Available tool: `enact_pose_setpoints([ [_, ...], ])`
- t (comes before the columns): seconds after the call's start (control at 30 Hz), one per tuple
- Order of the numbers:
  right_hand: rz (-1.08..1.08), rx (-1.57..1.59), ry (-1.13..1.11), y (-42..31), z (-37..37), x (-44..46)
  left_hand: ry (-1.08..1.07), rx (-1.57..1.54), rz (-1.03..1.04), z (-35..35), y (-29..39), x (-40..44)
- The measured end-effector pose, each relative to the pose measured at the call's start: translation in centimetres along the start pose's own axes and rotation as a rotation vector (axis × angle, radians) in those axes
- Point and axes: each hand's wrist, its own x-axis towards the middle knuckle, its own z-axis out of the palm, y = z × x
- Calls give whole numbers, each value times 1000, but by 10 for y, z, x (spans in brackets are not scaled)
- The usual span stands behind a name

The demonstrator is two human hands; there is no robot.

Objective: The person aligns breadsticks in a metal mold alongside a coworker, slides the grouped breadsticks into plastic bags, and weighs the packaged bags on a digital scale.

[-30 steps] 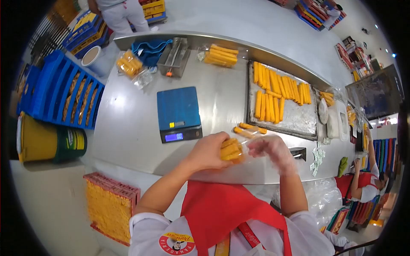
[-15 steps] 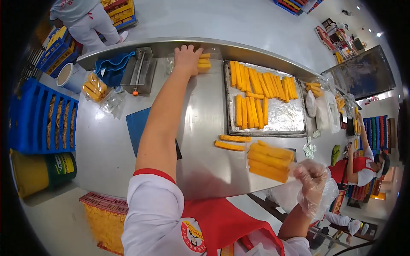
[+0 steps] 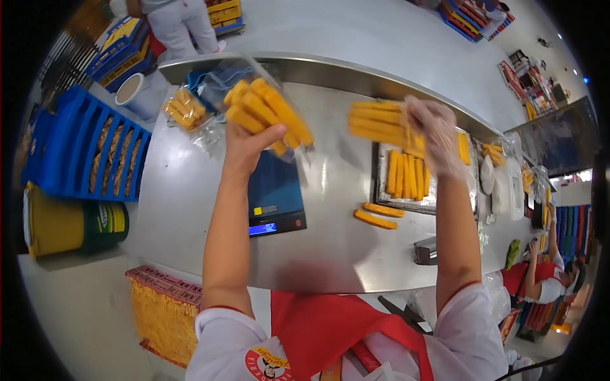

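Note:
Raised above the blue scale (image 3: 274, 190), my left hand (image 3: 248, 149) grips a clear bag of yellow sticks (image 3: 267, 111). My right hand (image 3: 435, 130), in a clear plastic glove, is closed on another pack of yellow sticks (image 3: 378, 124), blurred by motion; whether a bag is around it I cannot tell. That pack hangs near the back left corner of the metal tray (image 3: 454, 202), where more yellow sticks (image 3: 406, 174) lie in a row. Two loose sticks (image 3: 376, 220) rest on the steel table in front of the tray.
Another bag of sticks (image 3: 184, 109) lies at the table's back left, beside a blue cloth (image 3: 200, 82). Blue crates (image 3: 95, 149) and a yellow-green bin (image 3: 76, 219) stand left of the table. A co-worker (image 3: 540, 279) is at the right. A raised rim (image 3: 330, 68) runs along the back.
My left hand has lifted a bag of sticks from the back of the table. My right hand has moved with its pack from the front edge up toward the tray's back left.

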Motion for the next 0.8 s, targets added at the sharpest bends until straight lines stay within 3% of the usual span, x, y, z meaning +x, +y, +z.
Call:
enact_pose_setpoints([
  [0.07, 46, 39, -132, 49, 22, 53, 37, -46, -51, -22, 19, -17],
  [0.1, 50, 46, -157, 67, 36, 71, 16, 85, -103, -30, 35, -22],
  [0.17, 261, 253, -50, 102, 67, 97, 24, 231, -172, -45, 54, -35],
  [0.27, 483, 19, -86, 152, 69, 142, -178, 1032, -289, -54, 76, -40],
  [0.3, 489, 20, -98, 145, 75, 132, -169, 1037, -299, -51, 76, -42],
  [0.37, 448, -317, 92, 117, 76, 110, -430, 1442, -331, -37, 74, -45],
  [0.43, 413, -461, 26, 123, 63, 106, -486, 1484, -322, -28, 56, -46],
  [0.5, 61, -132, 146, 124, 56, 78, -581, 1569, -351, -12, 45, -46],
  [0.57, 108, -240, 51, 100, 30, 54, -620, 1594, -382, -1, 30, -40],
  [0.63, -28, -488, -8, 57, 7, 5, -665, 1628, -402, 4, 25, -38],
  [0.7, -38, -483, -73, 49, -23, -37, -672, 1669, -380, 9, 29, -37],
  [0.8, 163, -239, -141, 40, -58, -120, -588, 1641, -312, 11, 47, -41],
])
